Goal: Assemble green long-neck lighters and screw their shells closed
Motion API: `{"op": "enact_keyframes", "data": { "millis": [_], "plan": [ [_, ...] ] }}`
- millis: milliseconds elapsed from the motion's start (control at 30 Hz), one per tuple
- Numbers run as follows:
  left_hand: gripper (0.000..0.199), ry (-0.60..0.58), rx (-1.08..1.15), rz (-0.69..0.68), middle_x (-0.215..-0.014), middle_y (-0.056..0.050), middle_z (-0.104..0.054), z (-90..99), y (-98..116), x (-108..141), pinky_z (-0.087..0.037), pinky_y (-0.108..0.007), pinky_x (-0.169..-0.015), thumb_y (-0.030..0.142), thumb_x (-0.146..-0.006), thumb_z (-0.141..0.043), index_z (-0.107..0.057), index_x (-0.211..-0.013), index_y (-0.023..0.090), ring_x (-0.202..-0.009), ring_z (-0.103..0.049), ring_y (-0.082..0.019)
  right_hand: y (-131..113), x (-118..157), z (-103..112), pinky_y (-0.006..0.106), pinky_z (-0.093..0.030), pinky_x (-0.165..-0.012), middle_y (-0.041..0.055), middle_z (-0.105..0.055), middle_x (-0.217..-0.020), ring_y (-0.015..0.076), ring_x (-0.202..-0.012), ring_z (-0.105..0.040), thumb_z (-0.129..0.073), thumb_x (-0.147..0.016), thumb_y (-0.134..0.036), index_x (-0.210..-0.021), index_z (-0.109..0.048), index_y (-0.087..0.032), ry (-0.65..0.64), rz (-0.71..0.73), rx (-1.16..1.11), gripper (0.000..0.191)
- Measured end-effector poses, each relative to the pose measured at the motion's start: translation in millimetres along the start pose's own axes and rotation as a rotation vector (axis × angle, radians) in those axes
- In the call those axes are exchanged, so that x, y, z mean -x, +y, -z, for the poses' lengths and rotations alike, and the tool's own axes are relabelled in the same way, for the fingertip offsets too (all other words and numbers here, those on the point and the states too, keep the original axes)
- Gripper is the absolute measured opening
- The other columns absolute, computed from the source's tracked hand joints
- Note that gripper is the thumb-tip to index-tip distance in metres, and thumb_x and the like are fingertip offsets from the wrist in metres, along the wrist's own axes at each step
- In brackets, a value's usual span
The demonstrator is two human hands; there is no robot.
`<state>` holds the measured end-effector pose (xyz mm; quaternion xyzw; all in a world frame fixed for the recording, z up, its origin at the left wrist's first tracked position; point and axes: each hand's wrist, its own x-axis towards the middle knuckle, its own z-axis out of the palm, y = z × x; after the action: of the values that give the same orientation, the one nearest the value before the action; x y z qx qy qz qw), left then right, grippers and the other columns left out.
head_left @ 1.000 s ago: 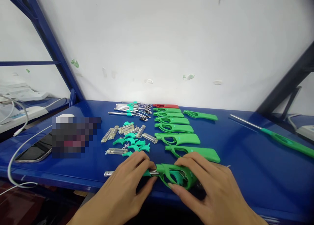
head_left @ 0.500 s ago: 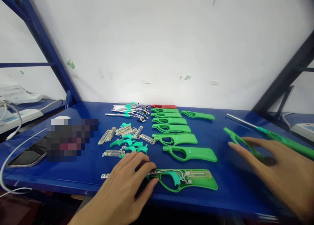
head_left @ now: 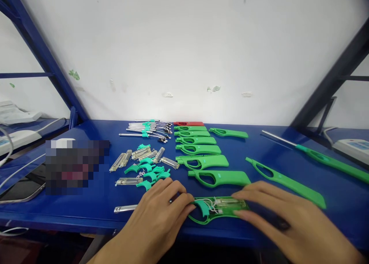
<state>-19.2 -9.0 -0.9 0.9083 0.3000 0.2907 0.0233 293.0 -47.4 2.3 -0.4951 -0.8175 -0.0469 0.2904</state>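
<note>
I face a white wall with scuffed patches, brightest low in the middle, beyond a blue table between a slanting blue post at left and a darker post at right.

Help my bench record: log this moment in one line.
left hand: over narrow end of open green shell | right hand: at its wide end | green half-shell: lying apart on blue table
</note>
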Motion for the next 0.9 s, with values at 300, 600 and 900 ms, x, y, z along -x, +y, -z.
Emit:
{"op": "enact_keyframes", "data": {
  "millis": [300, 600, 900],
  "plan": [
    [0.017, -0.008, -0.145, -0.013, -0.101, -0.005, -0.066, -6.7, 2, 0, -0.051, -0.043, -0.078, 0.008, -0.114, -0.049, -0.059, -0.111, 0.021, -0.085, -0.060, -0.026, -8, -8, -12, 0.023, -0.071, -0.067, 0.0003, -0.086, -0.118, 0.0164, -0.073, -0.086, -0.043, -0.117, -0.056, -0.125, -0.085, -0.041, -0.086, 0.027, -0.035, 0.045],
    [0.019, 0.007, -0.163, 0.001, -0.100, -0.004, -0.066, -7.9, 5, -1, -0.050, -0.041, -0.077, 0.009, -0.115, -0.042, -0.055, -0.109, 0.022, -0.083, -0.062, -0.025, -6, -10, -12, 0.022, -0.071, -0.072, -0.0002, -0.087, -0.116, 0.0182, -0.083, -0.088, -0.047, -0.115, -0.059, -0.121, -0.087, -0.039, -0.082, 0.038, -0.035, 0.044],
    [0.020, 0.134, -0.286, 0.021, -0.107, -0.002, -0.070, 35.9, -7, 7, -0.049, -0.037, -0.084, 0.015, -0.120, -0.040, -0.056, -0.116, 0.025, -0.092, -0.067, -0.022, -10, -9, -12, 0.021, -0.070, -0.064, 0.0003, -0.086, -0.117, 0.0181, -0.080, -0.087, -0.046, -0.115, -0.059, -0.121, -0.086, -0.039, -0.089, -0.005, -0.049, 0.045]
  ]
}}
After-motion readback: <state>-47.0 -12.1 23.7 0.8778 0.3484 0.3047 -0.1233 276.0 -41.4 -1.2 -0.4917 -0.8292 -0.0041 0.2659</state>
